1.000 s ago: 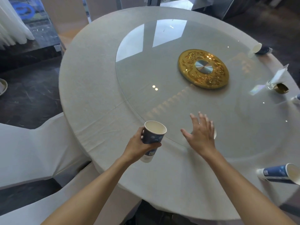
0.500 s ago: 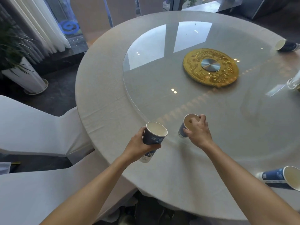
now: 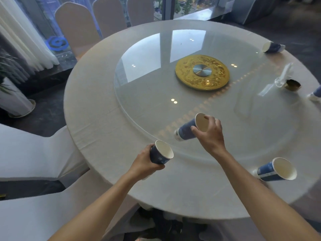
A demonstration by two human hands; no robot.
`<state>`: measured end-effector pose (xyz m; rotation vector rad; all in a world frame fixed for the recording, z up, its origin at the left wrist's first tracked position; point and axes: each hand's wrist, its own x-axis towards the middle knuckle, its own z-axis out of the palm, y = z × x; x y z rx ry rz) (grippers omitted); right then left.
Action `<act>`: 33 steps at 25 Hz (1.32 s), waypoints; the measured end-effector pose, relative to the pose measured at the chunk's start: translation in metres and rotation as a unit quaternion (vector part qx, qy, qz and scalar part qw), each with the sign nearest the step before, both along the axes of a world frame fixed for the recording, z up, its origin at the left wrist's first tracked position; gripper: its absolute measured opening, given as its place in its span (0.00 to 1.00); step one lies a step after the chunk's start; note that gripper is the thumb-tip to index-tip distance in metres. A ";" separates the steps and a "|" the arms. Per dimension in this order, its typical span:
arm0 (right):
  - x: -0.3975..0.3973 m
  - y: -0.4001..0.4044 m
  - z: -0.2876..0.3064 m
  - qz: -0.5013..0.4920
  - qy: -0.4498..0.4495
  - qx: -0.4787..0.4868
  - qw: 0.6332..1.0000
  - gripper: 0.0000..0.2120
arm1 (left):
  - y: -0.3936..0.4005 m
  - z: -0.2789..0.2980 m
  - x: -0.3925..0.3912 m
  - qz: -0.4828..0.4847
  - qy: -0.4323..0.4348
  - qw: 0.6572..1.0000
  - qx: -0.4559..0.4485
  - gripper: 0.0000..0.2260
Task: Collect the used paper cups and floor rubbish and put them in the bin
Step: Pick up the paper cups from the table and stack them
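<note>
Down at the near edge of the round table [image 3: 107, 94], seen from the head camera, both hands are busy with paper cups. The left hand [image 3: 145, 163] is wrapped around the blue side of one cup [image 3: 160, 154], fingers closed on it, holding it tilted above the cloth-covered rim with its white mouth facing up and to the right. The right hand [image 3: 209, 132] grips a second cup [image 3: 189, 128] at the rim, thumb on the outside and fingertips hooked over the lip; this cup is tipped well over, its mouth toward the camera and its base pointing down-left over the glass turntable [image 3: 152, 87]. Whether the base touches the glass cannot be told.

Three more cups are on the table. One lies on its side [image 3: 276, 169] on the cloth to the right of the right forearm, mouth open toward the camera. Another lies on its side [image 3: 272, 47] at the far right edge. A third [image 3: 317, 93] is cut off by the frame's right border.

A gold disc [image 3: 202, 73] with a silver hub sits at the middle of the glass. Near the right edge stand a clear glass piece [image 3: 283, 79] and, just beside it, a small gold holder [image 3: 292, 85]. White-covered chairs [image 3: 34, 153] stand at the left, and more chairs [image 3: 107, 20] line the window.
</note>
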<state>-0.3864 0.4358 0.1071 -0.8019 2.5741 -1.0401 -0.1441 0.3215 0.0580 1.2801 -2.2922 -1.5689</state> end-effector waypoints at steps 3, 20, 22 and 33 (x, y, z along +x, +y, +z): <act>0.008 0.027 0.024 -0.020 -0.032 -0.086 0.996 0.31 | 0.005 -0.006 -0.022 -0.036 0.000 0.999 0.001 0.36; 0.020 0.185 -0.009 0.040 -0.251 0.077 0.964 0.54 | 0.121 -0.022 -0.119 -0.286 0.087 0.954 0.026 0.38; 0.004 0.201 -0.009 0.035 -0.231 0.074 0.970 0.49 | 0.134 -0.025 -0.126 -0.274 0.080 0.958 0.032 0.36; -0.148 0.278 -0.070 -0.024 -0.003 0.302 0.953 0.48 | 0.223 -0.032 -0.161 -0.171 -0.005 0.985 0.021 0.30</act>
